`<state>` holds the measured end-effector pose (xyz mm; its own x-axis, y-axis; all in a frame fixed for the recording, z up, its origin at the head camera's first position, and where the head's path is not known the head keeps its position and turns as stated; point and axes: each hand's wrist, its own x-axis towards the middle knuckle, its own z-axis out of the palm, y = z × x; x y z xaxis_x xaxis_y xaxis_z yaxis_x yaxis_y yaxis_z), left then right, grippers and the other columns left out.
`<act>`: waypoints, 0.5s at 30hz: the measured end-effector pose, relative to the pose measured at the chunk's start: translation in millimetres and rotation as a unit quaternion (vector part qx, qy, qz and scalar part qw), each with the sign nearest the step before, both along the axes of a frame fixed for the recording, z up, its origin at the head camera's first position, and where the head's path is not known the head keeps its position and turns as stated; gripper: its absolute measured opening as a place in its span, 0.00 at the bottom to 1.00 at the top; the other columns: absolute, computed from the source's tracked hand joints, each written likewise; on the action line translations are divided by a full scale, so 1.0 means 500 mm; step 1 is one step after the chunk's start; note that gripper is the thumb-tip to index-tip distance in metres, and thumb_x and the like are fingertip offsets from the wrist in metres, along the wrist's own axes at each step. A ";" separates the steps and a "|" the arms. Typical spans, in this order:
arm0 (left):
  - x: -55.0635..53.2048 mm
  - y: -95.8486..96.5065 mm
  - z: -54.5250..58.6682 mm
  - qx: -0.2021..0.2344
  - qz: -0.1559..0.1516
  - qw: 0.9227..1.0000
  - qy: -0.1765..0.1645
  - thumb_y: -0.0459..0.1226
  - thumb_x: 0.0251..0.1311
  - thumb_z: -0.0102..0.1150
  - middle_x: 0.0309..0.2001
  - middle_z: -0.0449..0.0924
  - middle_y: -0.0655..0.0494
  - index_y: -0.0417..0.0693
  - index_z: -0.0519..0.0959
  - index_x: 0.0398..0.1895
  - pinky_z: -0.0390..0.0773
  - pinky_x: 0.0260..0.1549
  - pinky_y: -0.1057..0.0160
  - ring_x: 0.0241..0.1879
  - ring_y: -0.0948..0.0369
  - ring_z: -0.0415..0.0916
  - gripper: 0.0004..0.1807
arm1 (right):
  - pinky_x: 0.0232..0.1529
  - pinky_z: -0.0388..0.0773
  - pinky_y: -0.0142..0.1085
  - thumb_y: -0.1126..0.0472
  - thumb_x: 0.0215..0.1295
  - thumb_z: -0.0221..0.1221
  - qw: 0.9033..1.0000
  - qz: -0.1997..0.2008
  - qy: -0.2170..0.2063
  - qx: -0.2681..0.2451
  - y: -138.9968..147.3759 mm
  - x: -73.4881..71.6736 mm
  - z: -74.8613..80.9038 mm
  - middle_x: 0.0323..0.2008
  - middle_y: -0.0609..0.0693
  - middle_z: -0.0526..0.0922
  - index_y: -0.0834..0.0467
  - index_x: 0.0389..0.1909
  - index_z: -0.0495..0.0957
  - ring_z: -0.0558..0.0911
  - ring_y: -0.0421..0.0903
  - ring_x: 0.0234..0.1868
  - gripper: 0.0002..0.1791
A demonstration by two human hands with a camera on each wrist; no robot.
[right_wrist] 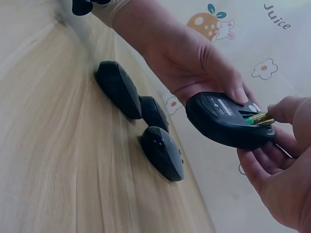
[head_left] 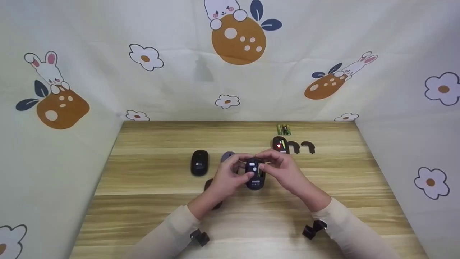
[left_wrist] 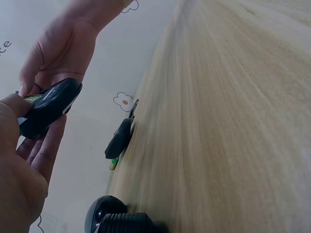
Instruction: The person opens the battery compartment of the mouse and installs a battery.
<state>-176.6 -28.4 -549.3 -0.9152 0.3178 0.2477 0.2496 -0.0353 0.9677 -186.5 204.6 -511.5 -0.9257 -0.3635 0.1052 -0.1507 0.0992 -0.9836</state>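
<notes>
A black computer mouse [head_left: 255, 182] is held underside up between both hands, raised off the table, its battery compartment uncovered. My left hand [head_left: 230, 176] grips its left side, thumb on the underside. From the other side, my right hand [head_left: 284, 167] has its fingers curled under the mouse and its thumb at the battery end. In the right wrist view a green and gold battery [right_wrist: 256, 118] lies in the slot, one end sticking up by that thumb.
A black mouse [head_left: 199, 163] lies at the left; a grey mouse [head_left: 228, 155] and a dark mouse [head_left: 208, 184] are partly behind my left hand. Farther back sit an upturned mouse [head_left: 278, 143] with a red light, curved black covers [head_left: 308, 146] and several batteries [head_left: 284, 130].
</notes>
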 end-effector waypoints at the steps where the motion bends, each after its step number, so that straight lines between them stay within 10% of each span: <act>1: 0.000 0.000 0.000 -0.001 0.000 1.000 0.002 0.28 0.65 0.76 0.60 0.84 0.51 0.44 0.82 0.66 0.90 0.36 0.62 0.50 0.54 0.84 0.27 | 0.62 0.86 0.38 0.71 0.74 0.68 1.000 0.000 0.000 -0.002 -0.001 0.001 0.000 0.58 0.62 0.87 0.69 0.59 0.84 0.89 0.48 0.57 0.16; 15: 0.003 0.002 0.002 -0.003 -0.010 1.000 0.012 0.32 0.67 0.77 0.61 0.83 0.50 0.42 0.82 0.67 0.89 0.36 0.63 0.52 0.54 0.84 0.26 | 0.66 0.84 0.39 0.75 0.71 0.66 0.999 -0.022 -0.014 -0.025 -0.009 0.012 0.004 0.57 0.61 0.86 0.69 0.57 0.85 0.88 0.51 0.58 0.15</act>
